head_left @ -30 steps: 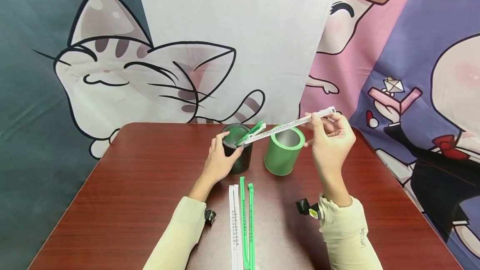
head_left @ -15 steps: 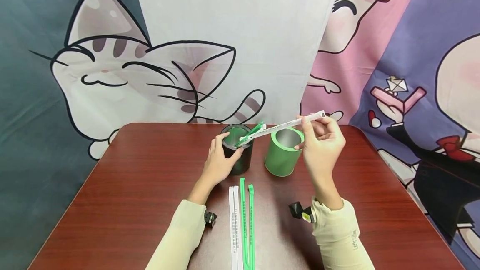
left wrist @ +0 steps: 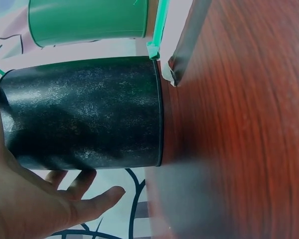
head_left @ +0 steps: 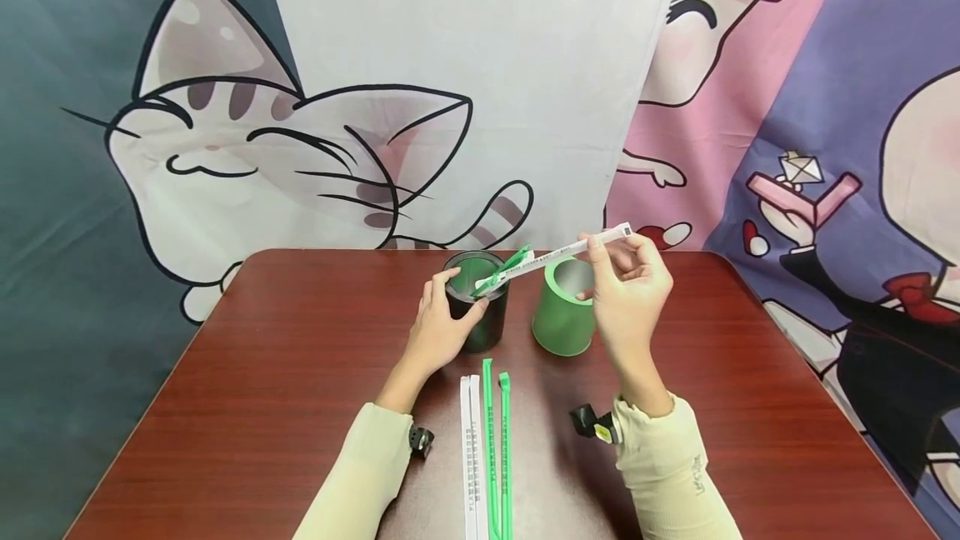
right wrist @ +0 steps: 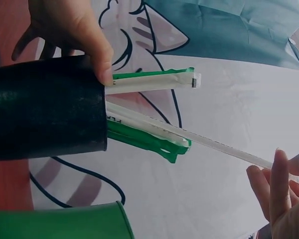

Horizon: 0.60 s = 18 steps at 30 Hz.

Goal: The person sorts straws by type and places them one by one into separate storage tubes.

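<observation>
My left hand (head_left: 437,323) grips the black cup (head_left: 487,325) at its upper left side, thumb on the rim. Between the thumb and fingers of my right hand (head_left: 632,286) is a white paper-wrapped straw (head_left: 551,257), slanting down leftward with its far end at the cup's mouth. In the right wrist view, several white and green wrapped straws (right wrist: 149,137) stick out of the black cup (right wrist: 47,109), and the pinched straw (right wrist: 214,145) runs in among them. The green cup (head_left: 561,323) stands just right of the black one, partly behind my right hand.
White wrapped straws (head_left: 471,448) and green wrapped straws (head_left: 505,448) lie side by side on the brown wooden table (head_left: 285,382), in front of the cups. A cloth backdrop (head_left: 480,32) with cartoon drawings hangs behind the table.
My right hand has moved left, bringing the white straw further over the black cup, its low end shifting from the near rim into the mouth. My left hand has stayed on the cup.
</observation>
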Each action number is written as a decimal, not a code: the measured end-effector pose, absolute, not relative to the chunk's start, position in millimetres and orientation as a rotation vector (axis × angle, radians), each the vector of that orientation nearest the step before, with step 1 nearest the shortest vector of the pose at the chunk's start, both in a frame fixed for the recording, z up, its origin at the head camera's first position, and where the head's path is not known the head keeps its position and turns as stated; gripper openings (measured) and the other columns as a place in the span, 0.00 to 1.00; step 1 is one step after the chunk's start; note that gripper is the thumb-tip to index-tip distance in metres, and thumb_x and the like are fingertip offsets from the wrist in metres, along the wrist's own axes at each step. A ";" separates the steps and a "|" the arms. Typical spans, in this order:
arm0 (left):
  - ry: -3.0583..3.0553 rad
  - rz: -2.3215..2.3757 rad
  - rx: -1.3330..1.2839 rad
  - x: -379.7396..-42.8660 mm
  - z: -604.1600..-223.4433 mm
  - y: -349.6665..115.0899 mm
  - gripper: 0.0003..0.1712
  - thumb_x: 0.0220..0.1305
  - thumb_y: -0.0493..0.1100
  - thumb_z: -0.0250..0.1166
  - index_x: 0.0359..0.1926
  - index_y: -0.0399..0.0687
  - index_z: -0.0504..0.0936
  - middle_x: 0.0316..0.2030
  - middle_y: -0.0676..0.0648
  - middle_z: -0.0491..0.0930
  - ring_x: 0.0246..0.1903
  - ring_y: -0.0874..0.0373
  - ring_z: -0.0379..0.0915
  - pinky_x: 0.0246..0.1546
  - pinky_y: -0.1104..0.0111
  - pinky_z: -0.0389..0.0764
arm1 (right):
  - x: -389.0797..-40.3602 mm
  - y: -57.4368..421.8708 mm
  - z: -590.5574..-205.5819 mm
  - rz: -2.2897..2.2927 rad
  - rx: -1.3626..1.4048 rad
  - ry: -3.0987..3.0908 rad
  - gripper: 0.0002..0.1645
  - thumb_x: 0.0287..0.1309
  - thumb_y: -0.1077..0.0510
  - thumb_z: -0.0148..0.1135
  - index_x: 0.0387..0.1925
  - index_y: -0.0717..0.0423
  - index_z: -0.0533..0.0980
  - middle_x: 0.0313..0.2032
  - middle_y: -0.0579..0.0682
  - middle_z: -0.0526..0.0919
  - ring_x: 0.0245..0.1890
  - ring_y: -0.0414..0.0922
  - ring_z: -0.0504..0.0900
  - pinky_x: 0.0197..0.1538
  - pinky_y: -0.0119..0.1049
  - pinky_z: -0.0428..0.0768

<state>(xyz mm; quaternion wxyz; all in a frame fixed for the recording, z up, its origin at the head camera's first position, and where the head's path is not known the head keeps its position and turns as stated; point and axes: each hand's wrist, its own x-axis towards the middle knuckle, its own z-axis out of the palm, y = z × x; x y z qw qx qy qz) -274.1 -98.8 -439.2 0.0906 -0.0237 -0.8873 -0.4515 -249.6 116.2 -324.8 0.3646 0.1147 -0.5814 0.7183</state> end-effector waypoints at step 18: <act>-2.636 -1.353 -0.070 -274.2 -439.5 -100.1 0.41 0.60 0.74 0.58 0.70 0.72 0.57 0.63 0.51 0.62 0.61 0.46 0.65 0.47 0.43 0.72 | -231.2 92.9 -320.2 1.656 0.275 -1.909 0.30 0.51 0.72 0.71 0.58 0.73 0.74 0.50 0.66 0.82 0.47 0.53 0.84 0.57 0.44 0.76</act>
